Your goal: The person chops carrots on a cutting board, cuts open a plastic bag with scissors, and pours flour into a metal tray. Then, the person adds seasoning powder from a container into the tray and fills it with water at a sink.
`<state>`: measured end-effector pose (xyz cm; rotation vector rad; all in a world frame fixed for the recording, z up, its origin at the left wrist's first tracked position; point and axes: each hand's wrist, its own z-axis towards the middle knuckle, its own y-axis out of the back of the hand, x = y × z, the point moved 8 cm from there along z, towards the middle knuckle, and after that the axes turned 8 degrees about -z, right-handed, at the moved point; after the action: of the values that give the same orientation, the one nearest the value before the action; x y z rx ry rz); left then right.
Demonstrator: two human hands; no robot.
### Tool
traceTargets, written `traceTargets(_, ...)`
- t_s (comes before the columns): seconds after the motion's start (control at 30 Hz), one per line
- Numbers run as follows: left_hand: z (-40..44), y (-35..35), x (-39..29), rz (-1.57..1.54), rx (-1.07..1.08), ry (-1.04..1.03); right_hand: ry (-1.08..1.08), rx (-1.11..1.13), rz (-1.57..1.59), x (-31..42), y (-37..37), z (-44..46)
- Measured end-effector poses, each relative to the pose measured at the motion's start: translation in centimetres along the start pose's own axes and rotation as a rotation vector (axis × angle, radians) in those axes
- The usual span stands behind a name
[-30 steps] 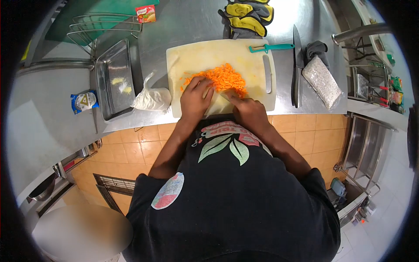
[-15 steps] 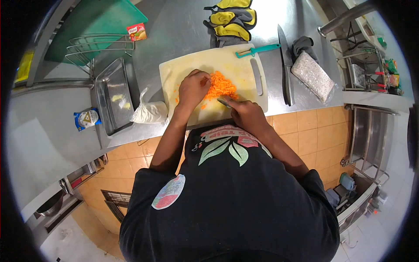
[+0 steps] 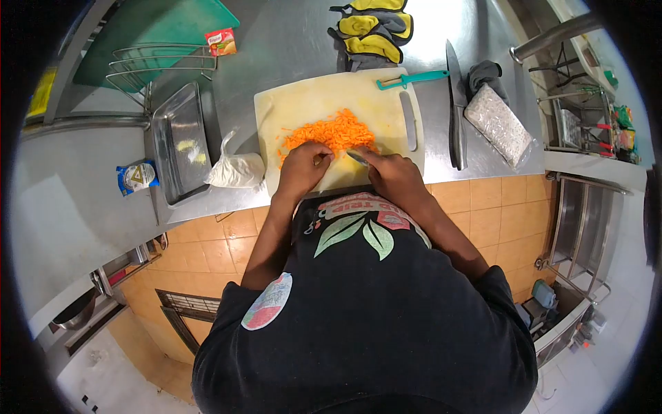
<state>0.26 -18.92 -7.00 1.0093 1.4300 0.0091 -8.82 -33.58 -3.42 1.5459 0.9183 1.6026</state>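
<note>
Chopped orange carrot (image 3: 334, 130) lies spread over the middle of the cream cutting board (image 3: 276, 110). At the near edge of the pile, my left hand (image 3: 305, 169) is closed, thumb and fingers pinched together; whatever is between them is too small to make out. My right hand (image 3: 396, 178) grips a small knife (image 3: 357, 158), its short blade pointing left toward my left fingertips. The knife's handle is hidden in my palm. A turquoise peeler (image 3: 414, 80) rests across the board's far right corner.
Right of the board lie a large knife (image 3: 456, 110), a dark cloth (image 3: 484, 71) and a plastic-wrapped pack (image 3: 498, 127). Yellow-grey gloves (image 3: 372, 38) sit beyond it. On the left are a tied bag of white powder (image 3: 236, 170), a metal tray (image 3: 164, 155) and a red box (image 3: 221, 42).
My left hand has drawn back toward me from the pile's left side. More chopped carrot now shows on the left. The knife in my right hand has barely moved.
</note>
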Motion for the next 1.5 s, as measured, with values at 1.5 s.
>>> traceTargets(1.5,2.0,3.2,-1.7,0.102,-0.303,-0.124,0.031,0.131,0.062,-1.2,-0.2,-1.3)
